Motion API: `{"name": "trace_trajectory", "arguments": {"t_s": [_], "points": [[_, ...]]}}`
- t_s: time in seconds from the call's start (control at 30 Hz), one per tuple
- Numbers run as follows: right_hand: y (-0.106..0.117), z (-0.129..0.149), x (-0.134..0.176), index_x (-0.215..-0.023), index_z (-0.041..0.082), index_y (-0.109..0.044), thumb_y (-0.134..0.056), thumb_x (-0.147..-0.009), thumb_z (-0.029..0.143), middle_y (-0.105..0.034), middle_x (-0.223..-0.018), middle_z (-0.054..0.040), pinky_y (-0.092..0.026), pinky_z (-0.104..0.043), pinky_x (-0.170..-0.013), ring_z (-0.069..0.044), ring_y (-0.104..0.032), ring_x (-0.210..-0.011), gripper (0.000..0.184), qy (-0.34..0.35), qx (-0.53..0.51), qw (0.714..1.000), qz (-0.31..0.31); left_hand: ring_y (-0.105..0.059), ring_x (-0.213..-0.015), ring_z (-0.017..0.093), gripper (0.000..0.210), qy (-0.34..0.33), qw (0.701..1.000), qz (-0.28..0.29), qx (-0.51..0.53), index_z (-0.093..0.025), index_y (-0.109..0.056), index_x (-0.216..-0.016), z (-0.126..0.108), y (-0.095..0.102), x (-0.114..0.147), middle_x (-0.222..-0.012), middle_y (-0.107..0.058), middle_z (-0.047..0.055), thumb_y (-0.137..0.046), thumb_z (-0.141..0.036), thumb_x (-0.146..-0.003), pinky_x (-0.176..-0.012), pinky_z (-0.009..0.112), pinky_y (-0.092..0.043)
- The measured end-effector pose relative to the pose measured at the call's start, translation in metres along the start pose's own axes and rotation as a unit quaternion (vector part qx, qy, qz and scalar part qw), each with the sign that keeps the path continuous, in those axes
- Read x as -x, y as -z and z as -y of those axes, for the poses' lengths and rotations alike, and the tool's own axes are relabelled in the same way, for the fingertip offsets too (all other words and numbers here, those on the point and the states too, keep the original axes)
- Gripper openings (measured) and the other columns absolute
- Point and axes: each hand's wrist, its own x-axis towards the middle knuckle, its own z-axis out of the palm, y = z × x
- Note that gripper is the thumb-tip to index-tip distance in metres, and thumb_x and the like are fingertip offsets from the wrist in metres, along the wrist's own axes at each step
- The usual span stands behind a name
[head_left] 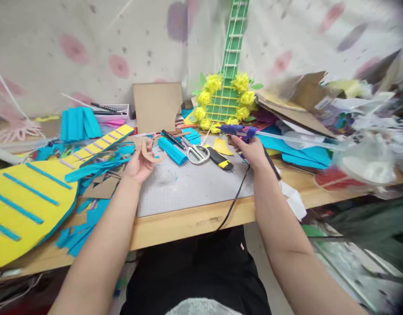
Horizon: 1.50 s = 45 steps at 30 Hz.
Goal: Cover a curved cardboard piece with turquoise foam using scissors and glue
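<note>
My left hand (140,161) is closed on a curved strip of brown cardboard (152,158), raised over the left part of the grey work board (188,186). In my right hand (250,151) is a blue hot glue gun (237,130), its nozzle pointing left and its black cord (236,199) running down over the table edge. Between my hands lie a roll of blue paper (172,151), a black pen (173,138), scissors with pale handles (197,154) and a black and yellow utility knife (220,158).
A yellow paddle-shaped piece with blue strips (27,197) covers the left side, beside blue scraps (85,227). Behind the board stand a cardboard sheet (157,107) and a green stringed neck (232,52) ringed by yellow paper flowers. Cardboard, blue sheets (306,151) and plastic bags (365,162) crowd the right.
</note>
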Motion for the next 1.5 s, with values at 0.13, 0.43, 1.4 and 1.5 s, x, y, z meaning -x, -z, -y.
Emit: {"name": "trace_trajectory", "arguments": {"t_s": [0.13, 0.43, 1.4, 1.5], "points": [[0.009, -0.025, 0.003, -0.095, 0.012, -0.062, -0.057, -0.071, 0.052, -0.067, -0.080, -0.0099, -0.049, -0.031, -0.067, -0.019, -0.062, -0.070, 0.047, -0.027, 0.134, 0.990, -0.029, -0.057, -0.049, 0.005, 0.031, -0.038, 0.998, -0.040, 0.021, -0.014, -0.061, -0.087, -0.001, -0.002, 0.000, -0.061, -0.061, -0.001, -0.037, -0.033, -0.092, -0.048, 0.012, -0.047], [-0.016, -0.014, 0.014, -0.116, 0.009, -0.053, -0.047, -0.083, 0.041, -0.060, -0.112, -0.0201, -0.042, -0.036, -0.087, -0.028, -0.057, -0.105, 0.047, -0.013, 0.312, 0.949, 0.044, -0.062, -0.054, 0.005, 0.028, -0.057, 0.995, -0.078, 0.015, -0.011, -0.063, -0.085, 0.003, 0.001, -0.002, -0.062, -0.065, -0.001, -0.040, -0.027, -0.092, -0.052, 0.013, -0.049], [-0.127, 0.062, 0.008, -0.094, 0.014, -0.062, -0.046, -0.081, 0.036, -0.065, -0.087, -0.0062, -0.046, -0.033, -0.075, -0.019, -0.059, -0.082, 0.030, 0.094, 0.008, 0.985, 0.143, -0.059, -0.056, 0.006, 0.031, -0.049, 0.998, -0.029, 0.029, -0.014, -0.062, -0.083, -0.007, 0.007, 0.000, -0.066, -0.063, 0.000, -0.038, -0.031, -0.092, -0.056, 0.014, -0.050], [-0.104, 0.068, 0.004, -0.086, 0.012, -0.061, -0.052, -0.075, 0.038, -0.063, -0.082, -0.0051, -0.046, -0.031, -0.071, -0.017, -0.058, -0.077, 0.029, 0.048, -0.025, 0.987, 0.151, -0.059, -0.055, 0.006, 0.030, -0.037, 0.999, -0.017, 0.005, -0.015, -0.063, -0.083, -0.005, 0.006, 0.000, -0.068, -0.063, 0.001, -0.039, -0.031, -0.092, -0.054, 0.014, -0.050]]}}
